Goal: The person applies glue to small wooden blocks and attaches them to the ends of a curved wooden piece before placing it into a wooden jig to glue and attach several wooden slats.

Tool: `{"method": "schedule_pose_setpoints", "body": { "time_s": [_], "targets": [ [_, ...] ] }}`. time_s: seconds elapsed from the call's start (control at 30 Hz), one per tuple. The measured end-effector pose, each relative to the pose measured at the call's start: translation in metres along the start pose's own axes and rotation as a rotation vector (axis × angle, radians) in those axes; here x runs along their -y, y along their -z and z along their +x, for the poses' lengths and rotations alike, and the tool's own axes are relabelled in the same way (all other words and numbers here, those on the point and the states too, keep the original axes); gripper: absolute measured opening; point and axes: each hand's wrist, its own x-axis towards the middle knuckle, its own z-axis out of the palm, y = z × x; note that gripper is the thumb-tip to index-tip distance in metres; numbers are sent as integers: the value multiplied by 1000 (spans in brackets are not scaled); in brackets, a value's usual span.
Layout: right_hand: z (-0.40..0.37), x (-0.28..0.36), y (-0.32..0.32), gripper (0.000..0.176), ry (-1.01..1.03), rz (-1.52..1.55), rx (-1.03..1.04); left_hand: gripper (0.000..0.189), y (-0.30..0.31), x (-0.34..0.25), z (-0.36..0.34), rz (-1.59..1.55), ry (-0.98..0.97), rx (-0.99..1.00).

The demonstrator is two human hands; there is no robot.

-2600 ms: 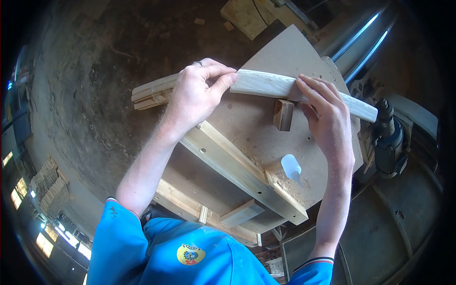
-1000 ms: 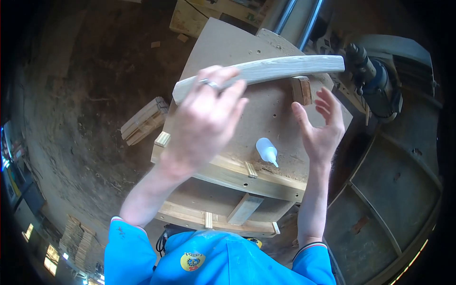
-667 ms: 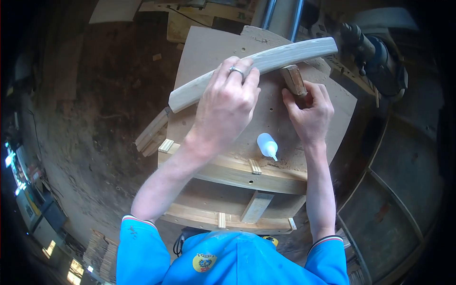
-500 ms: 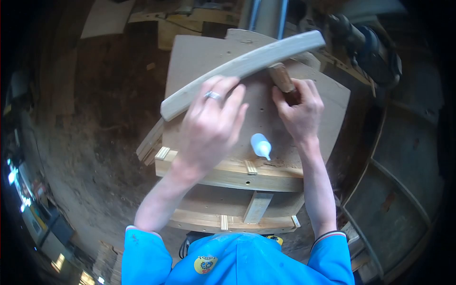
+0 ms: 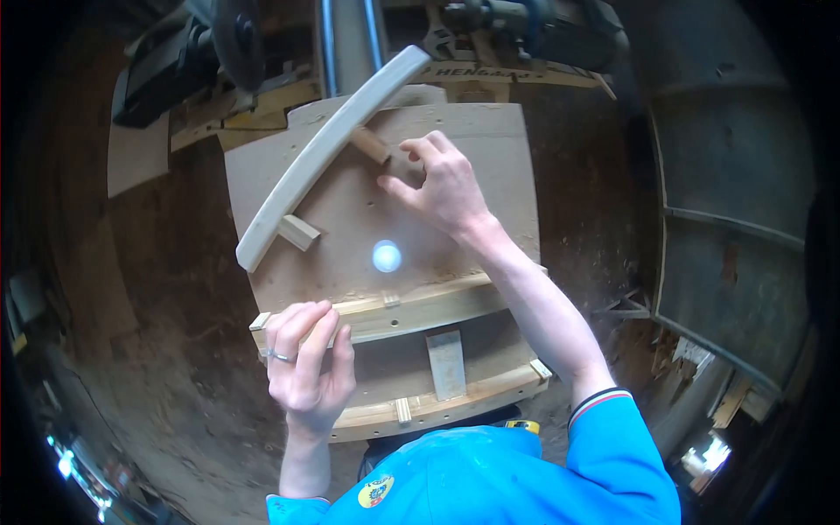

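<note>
A pale curved wooden rail (image 5: 328, 153) lies slantwise on the brown board (image 5: 455, 140). Two short wooden blocks project from its inner side, an upper block (image 5: 372, 145) and a lower block (image 5: 299, 232). My right hand (image 5: 446, 184) is just right of the upper block, thumb and fingers apart with nothing between them. My left hand (image 5: 311, 363), wearing a ring, hovers over the left end of the near slatted frame (image 5: 437, 325), fingers loosely curled and thumb apart; nothing shows in it. Between the hands is a small white bottle (image 5: 387, 256), seen nearly end-on.
Two metal rods (image 5: 329, 48) run away behind the board. At the back left is a machine with a disc (image 5: 238, 44), and a motor-like machine (image 5: 542, 31) is at the back right. A crosspiece (image 5: 446, 363) joins the frame's two curved rails. A grey panel (image 5: 726, 271) stands right.
My right hand has let go of the upper block, which now rests against the curved rail. My left hand has drawn back from the rail toward me. The view has turned.
</note>
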Motion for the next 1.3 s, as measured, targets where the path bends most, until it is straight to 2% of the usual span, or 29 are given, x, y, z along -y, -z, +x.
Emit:
{"method": "schedule_pose_setpoints", "body": {
  "time_s": [0.2, 0.33, 0.47, 0.5, 0.57, 0.6, 0.63, 0.67, 0.7, 0.8, 0.9, 1.0, 1.13, 1.2, 1.23, 1.27, 1.3],
  "targets": [
    [-63, -22, 86, 39, 46, -19, -114, 20, -7, -62, -6, -34, -38, -46],
    [-131, -63, 174, 35, -115, 63, -162, 22, -52, -115, -11, 15, -122, -19],
    [-203, -166, 250, 31, -275, 153, -248, 27, -137, -205, -11, 59, -69, 46],
    [-221, -198, 270, 31, -320, 152, -224, 19, -164, -235, -9, 39, -17, 71],
    [-269, -261, 307, 30, -385, 154, -196, 22, -218, -280, -10, -64, -9, 143],
    [-291, -285, 332, 31, -496, 151, -157, 23, -246, -304, -5, -105, 12, 213],
    [-312, -306, 354, 31, -605, 180, -182, 23, -274, -321, -2, -148, -2, 268],
    [-333, -327, 379, 30, -710, 76, -100, 23, -298, -338, 2, -209, -23, 310],
    [-353, -348, 398, 28, -800, 85, -102, 23, -315, -355, 9, -251, -16, 371],
    [-387, -398, 444, 27, -891, -24, -77, 23, -358, -377, 23, -287, 51, 415],
    [-369, -434, 464, 28, -917, -60, 17, 23, -394, -375, 46, -227, 170, 372],
    [-309, -465, 462, 30, -913, 55, 80, 20, -434, -364, 77, -173, 266, 307],
    [-211, -519, 448, 31, -747, 99, 120, 16, -497, -322, 107, -135, 326, 281],
    [-157, -557, 440, 30, -687, 67, 110, 12, -540, -302, 126, -177, 500, 322],
    [-126, -579, 434, 29, -743, 113, 61, 7, -567, -280, 132, -151, 454, 338],
    [-99, -604, 427, 29, -791, 156, 33, 7, -592, -262, 141, -141, 489, 326],
    [-75, -634, 414, 29, -846, 192, 17, 5, -616, -245, 151, -81, 474, 393]
  ]
}}
